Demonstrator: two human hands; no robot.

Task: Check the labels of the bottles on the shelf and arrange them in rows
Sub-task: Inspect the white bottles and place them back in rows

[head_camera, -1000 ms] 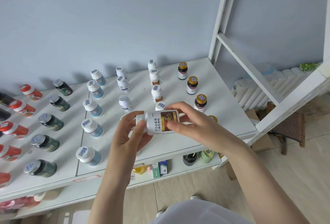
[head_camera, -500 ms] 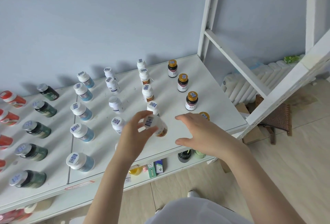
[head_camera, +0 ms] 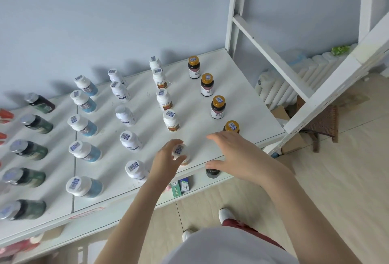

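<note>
**Head view.** A white shelf (head_camera: 200, 103) bears bottles in rows running from its back edge to its front edge. The left hand (head_camera: 166, 162) grips a white bottle (head_camera: 180, 150) close to the front edge, right of the middle, with its fingers (head_camera: 168, 146) curled round the cap and shoulder. The bottle stands about upright, long axis vertical. Its cap and barcode sticker point up toward the camera, and its orange-banded base is down at the shelf surface; whether the base rests fully there cannot be told. It sits at the front end of the row of orange-labelled white bottles (head_camera: 171, 120), in line with the four behind it. The right hand (head_camera: 242, 156) hovers over the shelf near the front right corner, fingers straight and spread wide, holding nothing. Its index tip is just beside the frontmost of the amber-capped bottles (head_camera: 218, 107), a row of four upright along the right edge. Further left stand dark-labelled white bottles (head_camera: 130, 141), blue-labelled bottles (head_camera: 84, 126) and dark green bottles (head_camera: 31, 149). Red bottles (head_camera: 5, 114) are cut off at the left edge. Below the front edge, a lower shelf (head_camera: 200, 181) carries small boxes (head_camera: 181, 186) and a dark jar (head_camera: 213, 173).
</note>
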